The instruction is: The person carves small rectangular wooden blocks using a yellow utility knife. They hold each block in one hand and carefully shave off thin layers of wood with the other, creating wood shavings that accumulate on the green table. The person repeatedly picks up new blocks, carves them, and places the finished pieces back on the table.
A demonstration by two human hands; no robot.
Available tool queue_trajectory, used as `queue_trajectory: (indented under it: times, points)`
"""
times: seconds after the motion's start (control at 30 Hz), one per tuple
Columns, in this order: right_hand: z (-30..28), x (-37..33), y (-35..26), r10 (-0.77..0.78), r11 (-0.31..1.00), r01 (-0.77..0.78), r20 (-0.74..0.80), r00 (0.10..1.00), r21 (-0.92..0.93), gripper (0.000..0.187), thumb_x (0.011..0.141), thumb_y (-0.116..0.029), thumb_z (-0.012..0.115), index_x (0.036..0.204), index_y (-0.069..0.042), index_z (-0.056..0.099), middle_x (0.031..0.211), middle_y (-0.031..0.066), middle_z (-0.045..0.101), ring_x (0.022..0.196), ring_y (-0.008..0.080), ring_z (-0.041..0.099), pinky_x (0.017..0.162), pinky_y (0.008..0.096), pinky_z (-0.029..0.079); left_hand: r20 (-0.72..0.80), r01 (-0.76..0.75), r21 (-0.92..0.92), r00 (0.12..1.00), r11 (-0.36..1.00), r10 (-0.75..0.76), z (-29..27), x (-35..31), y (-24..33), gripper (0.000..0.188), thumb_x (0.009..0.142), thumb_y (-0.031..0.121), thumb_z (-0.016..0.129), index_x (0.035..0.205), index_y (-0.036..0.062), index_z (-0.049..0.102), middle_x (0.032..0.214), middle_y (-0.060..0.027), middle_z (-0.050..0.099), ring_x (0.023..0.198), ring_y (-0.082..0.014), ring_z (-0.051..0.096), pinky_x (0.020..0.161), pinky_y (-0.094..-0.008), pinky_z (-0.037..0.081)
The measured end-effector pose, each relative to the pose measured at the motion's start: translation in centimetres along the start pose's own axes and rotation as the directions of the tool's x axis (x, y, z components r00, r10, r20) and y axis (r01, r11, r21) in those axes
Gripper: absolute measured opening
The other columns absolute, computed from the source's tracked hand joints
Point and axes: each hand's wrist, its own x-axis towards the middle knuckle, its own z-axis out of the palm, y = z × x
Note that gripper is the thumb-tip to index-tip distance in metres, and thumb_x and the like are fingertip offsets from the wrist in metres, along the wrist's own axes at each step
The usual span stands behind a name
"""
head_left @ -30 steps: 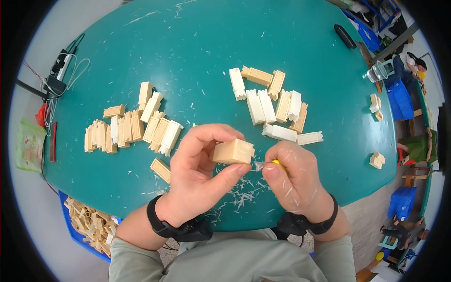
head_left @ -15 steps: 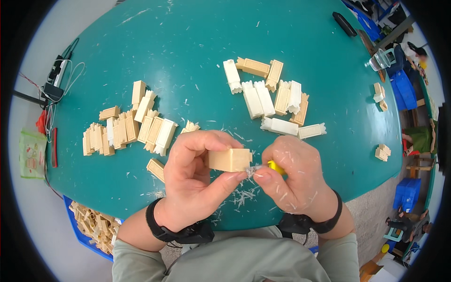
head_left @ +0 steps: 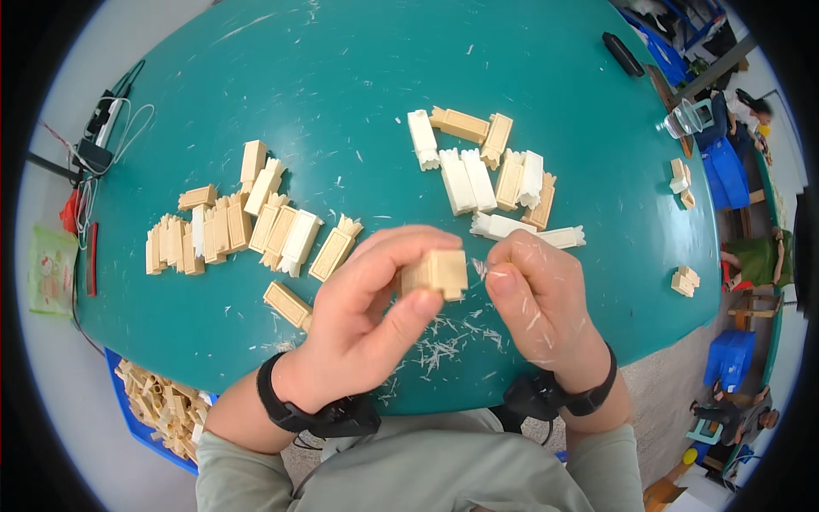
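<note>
A beige rectangular block [head_left: 435,271] with a notched end is pinched between the thumb and fingers of my left hand [head_left: 363,324], its notched end turned toward my right hand. My right hand [head_left: 542,307] is closed, thumb against the forefinger, just right of the block and apart from it. A small yellow-handled tool is in that fist; its handle is now hidden by the fingers. Thin pale shavings [head_left: 479,270] cling at the fingertips, and more stick to the back of that hand. Under both hands, shavings [head_left: 444,346] litter the green table [head_left: 384,111].
Beige and white blocks lie in a left group [head_left: 226,226] and a far-right group [head_left: 478,179]. A few small pieces [head_left: 685,280] sit near the right edge. A blue bin [head_left: 141,431] of beige parts stands lower left. Power strips [head_left: 102,128] lie at left; people [head_left: 742,418] are beyond the right edge.
My left hand has turned and shifted the block slightly right and up. My right hand has drawn a little away from it, and the yellow handle has gone out of sight.
</note>
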Motion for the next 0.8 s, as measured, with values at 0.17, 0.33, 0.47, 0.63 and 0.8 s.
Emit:
queue_trajectory:
  times: [0.17, 0.33, 0.47, 0.63, 0.8]
  points:
    - [0.6, -0.2, -0.1, -0.034, 0.999, 0.034, 0.016, 0.999, -0.006, 0.029, 0.085, -0.024, 0.06, 0.069, -0.002, 0.052, 0.06, 0.0101, 0.047, 0.052, 0.0264, 0.047, 0.047, 0.0332, 0.037, -0.01, -0.118, 0.086, 0.993, 0.989, 0.12, -0.4, 0.3, -0.2, 0.041, 0.083, 0.008, 0.06, 0.119, -0.0014, 0.044, 0.107, -0.0096, 0.045, 0.091, -0.0133, 0.046, 0.08, -0.0251, 0.04]
    - [0.6, -0.3, 0.0, -0.087, 0.995, 0.088, 0.027, 0.996, -0.055, 0.026, 0.082, -0.023, 0.063, 0.07, -0.003, 0.052, 0.061, 0.0098, 0.049, 0.053, 0.0266, 0.048, 0.047, 0.0333, 0.038, -0.022, -0.184, 0.11, 0.982, 0.977, 0.187, -0.3, -0.2, -1.0, 0.046, 0.076, 0.002, 0.066, 0.114, 0.0013, 0.04, 0.103, -0.0088, 0.045, 0.086, -0.0136, 0.048, 0.076, -0.0256, 0.041]
    - [0.5, -0.4, -0.1, -0.131, 0.989, 0.132, 0.032, 0.991, -0.06, 0.026, 0.079, -0.023, 0.065, 0.07, -0.003, 0.052, 0.062, 0.0095, 0.05, 0.053, 0.0267, 0.049, 0.047, 0.0335, 0.038, -0.036, -0.221, 0.156, 0.973, 0.963, 0.229, -0.2, -0.3, -1.1, 0.045, 0.075, 0.001, 0.066, 0.113, 0.0006, 0.042, 0.102, -0.0091, 0.048, 0.084, -0.0158, 0.052, 0.072, -0.0273, 0.044]
    - [0.5, -0.5, -0.1, -0.139, 0.986, 0.141, 0.033, 0.99, -0.087, 0.026, 0.079, -0.023, 0.066, 0.07, -0.003, 0.052, 0.064, 0.0089, 0.052, 0.054, 0.0268, 0.05, 0.047, 0.0336, 0.038, 0.055, -0.304, 0.49, 0.946, 0.817, 0.319, -0.8, 0.0, -0.8, 0.041, 0.076, 0.002, 0.066, 0.111, -0.0011, 0.046, 0.104, -0.012, 0.05, 0.085, -0.0174, 0.054, 0.071, -0.028, 0.045]
    - [0.6, -0.5, -0.1, -0.153, 0.98, 0.155, 0.025, 0.988, -0.126, 0.027, 0.078, -0.024, 0.066, 0.071, -0.003, 0.052, 0.064, 0.0087, 0.052, 0.054, 0.0268, 0.05, 0.047, 0.0337, 0.038, -0.063, -0.325, 0.264, 0.934, 0.908, 0.353, 0.1, -0.3, -1.5, 0.039, 0.077, 0.001, 0.064, 0.11, -0.0004, 0.043, 0.102, -0.0141, 0.05, 0.085, -0.0184, 0.055, 0.072, -0.0282, 0.046]
